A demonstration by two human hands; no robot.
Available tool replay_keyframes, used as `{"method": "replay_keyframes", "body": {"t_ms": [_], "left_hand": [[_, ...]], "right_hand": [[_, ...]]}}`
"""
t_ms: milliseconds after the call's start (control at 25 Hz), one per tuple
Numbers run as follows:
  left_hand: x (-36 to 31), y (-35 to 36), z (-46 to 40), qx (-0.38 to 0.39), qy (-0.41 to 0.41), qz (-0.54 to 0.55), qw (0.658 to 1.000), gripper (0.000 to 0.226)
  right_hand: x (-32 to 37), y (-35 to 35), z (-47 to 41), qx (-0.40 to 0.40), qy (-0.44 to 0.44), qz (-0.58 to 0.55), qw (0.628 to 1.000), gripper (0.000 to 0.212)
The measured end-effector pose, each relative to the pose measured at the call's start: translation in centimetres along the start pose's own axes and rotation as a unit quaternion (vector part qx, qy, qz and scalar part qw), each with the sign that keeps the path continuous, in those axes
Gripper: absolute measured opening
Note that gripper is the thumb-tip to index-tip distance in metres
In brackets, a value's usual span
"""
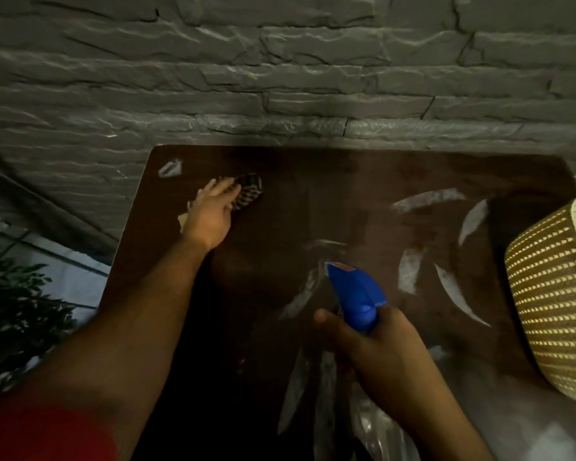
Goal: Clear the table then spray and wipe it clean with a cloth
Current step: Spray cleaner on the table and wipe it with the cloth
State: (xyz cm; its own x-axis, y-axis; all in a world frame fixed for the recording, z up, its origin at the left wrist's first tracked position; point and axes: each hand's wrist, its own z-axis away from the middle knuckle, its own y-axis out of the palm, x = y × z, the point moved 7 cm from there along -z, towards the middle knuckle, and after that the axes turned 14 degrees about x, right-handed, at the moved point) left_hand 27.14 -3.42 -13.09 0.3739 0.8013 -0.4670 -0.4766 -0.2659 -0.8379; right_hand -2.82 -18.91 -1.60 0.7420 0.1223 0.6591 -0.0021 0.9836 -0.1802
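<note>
1. While the dark brown desk (363, 181) is seen from above, a checked cloth (248, 191) is pressed onto its far-left part by the left hand (210, 214); fingers lie nearly straight over the cloth, w/ pale fabric showing under the palem edge.
2. A blue spray bottle (354, 294) is held by the right hand (376, 347) over the desk's near-middle; fingers are curled round its neck, thumb up beside the head, nozzle aimed away from the person.
3. Pale streaks (409, 274) are seen across the desk's right half and near edge.
4. A cream perforated basket (556, 294) is seen at the right edge.
5. A grey stone-look wall (280, 78) is behind the desk; plant leaves (10, 294) at left.
</note>
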Motion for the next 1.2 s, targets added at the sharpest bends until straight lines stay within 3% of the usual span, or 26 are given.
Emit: {"method": "replay_keyframes", "body": {"t_ms": [40,120,200,280,360,440,600,680,760,840,920,1000,1080,1120,1200], "left_hand": [[-1.3,1.3,0.8,0.013,0.014,-0.019,1.0,0.05],[-4.5,5.5,7.8,0.06,0.127,-0.086,0.986,0.05],[-4.2,6.9,15.2,0.079,0.193,-0.073,0.975,0.052],[-0.1,4.3,14.0,0.046,0.158,-0.043,0.985,0.05],[4.3,1.1,7.5,0.005,0.042,-0.008,0.999,0.051],[4.1,0.1,3.8,-0.028,-0.014,0.014,0.999,0.05],[-3.4,7.3,13.9,0.031,0.087,-0.011,0.996,0.047],[-3.2,8.3,20.6,0.022,0.129,0.014,0.991,0.047],[0.3,6.2,19.8,-0.003,0.075,0.015,0.997,0.049],[3.2,3.6,13.7,-0.044,-0.03,0.031,0.998,0.05],[1.5,3.1,9.4,-0.05,-0.093,0.038,0.994,0.049],[-3.8,7.4,10.4,-0.005,0.0,-0.013,1.0,0.051],[-6.2,11.1,18.0,0.014,0.088,-0.015,0.996,0.051],[-5.1,11.5,21.7,0.003,0.097,0.023,0.995,0.052],[-0.1,9.1,25.2,-0.042,0.033,0.055,0.997,0.053]], "right_hand": [[0.1,0.2,0.0,0.003,0.0,-0.001,1.0,0.032],[0.4,0.7,0.1,0.017,0.008,-0.004,1.0,0.031],[0.6,1.2,0.2,0.029,0.011,-0.005,1.0,0.029],[0.5,1.6,0.3,0.03,0.0,0.0,1.0,0.028],[0.4,1.4,0.2,0.014,-0.021,0.015,1.0,0.028],[0.2,1.3,0.2,-0.002,-0.044,0.036,0.998,0.028],[-0.7,1.9,2.0,0.015,-0.065,0.04,0.997,0.025],[-1.8,2.4,3.2,0.03,-0.068,0.036,0.997,0.025],[-3.1,2.8,4.4,0.035,-0.073,0.049,0.996,0.028],[-4.8,3.0,5.1,0.03,-0.073,0.06,0.995,0.031],[-6.1,3.3,5.4,0.027,-0.07,0.061,0.995,0.031],[-7.0,3.5,6.1,0.025,-0.07,0.062,0.995,0.031],[-7.5,3.8,7.2,0.031,-0.063,0.065,0.995,0.028],[-7.8,3.9,7.7,0.033,-0.057,0.065,0.996,0.026],[-8.5,4.4,8.2,0.037,-0.051,0.064,0.996,0.027]]}}
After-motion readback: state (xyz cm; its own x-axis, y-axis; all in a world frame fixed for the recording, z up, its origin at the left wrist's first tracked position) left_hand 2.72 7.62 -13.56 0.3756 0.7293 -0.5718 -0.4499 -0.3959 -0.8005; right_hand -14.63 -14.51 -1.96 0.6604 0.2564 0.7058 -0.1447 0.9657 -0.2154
